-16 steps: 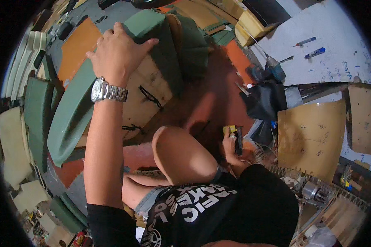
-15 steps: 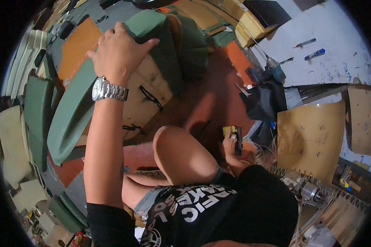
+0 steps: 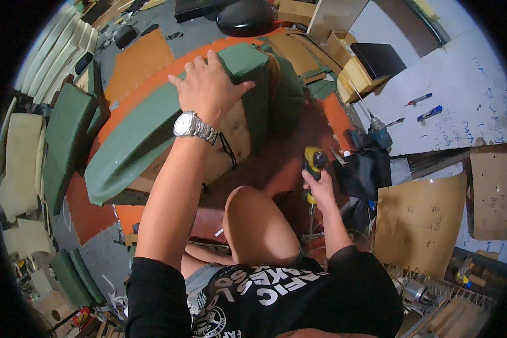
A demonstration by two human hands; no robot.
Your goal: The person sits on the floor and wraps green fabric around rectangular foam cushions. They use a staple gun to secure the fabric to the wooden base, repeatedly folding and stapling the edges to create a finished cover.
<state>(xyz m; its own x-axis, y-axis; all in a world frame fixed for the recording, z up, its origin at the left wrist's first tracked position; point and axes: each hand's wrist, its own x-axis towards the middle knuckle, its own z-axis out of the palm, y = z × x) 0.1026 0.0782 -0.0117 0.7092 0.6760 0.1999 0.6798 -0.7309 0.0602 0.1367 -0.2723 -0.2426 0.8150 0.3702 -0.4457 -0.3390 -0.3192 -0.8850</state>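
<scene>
My left hand (image 3: 205, 90), a watch on its wrist, rests with spread fingers on the top edge of a long green upholstered panel (image 3: 146, 127). The panel stands tilted, its bare wooden side facing me, with a dark cord loop (image 3: 226, 147) hanging from the wood. A bulkier green padded section (image 3: 245, 62) adjoins it beyond my thumb. To the right of my raised knee, my right hand (image 3: 321, 186) is wrapped round the grip of a yellow and black staple gun (image 3: 315, 159), held up off the floor. A thin hose trails down from its lower end.
A teal power drill (image 3: 379, 132) with a long bit lies on the right beside black material (image 3: 372, 169). Past it is a white board (image 3: 456, 112) with two pens. A tan sheet (image 3: 417, 225) stands nearer. More green panels (image 3: 67, 135) and cream pads (image 3: 22, 163) are at left.
My right hand has raised the staple gun and turned it more into view. The green panel and my left hand sit further right in the picture, as the whole view has shifted.
</scene>
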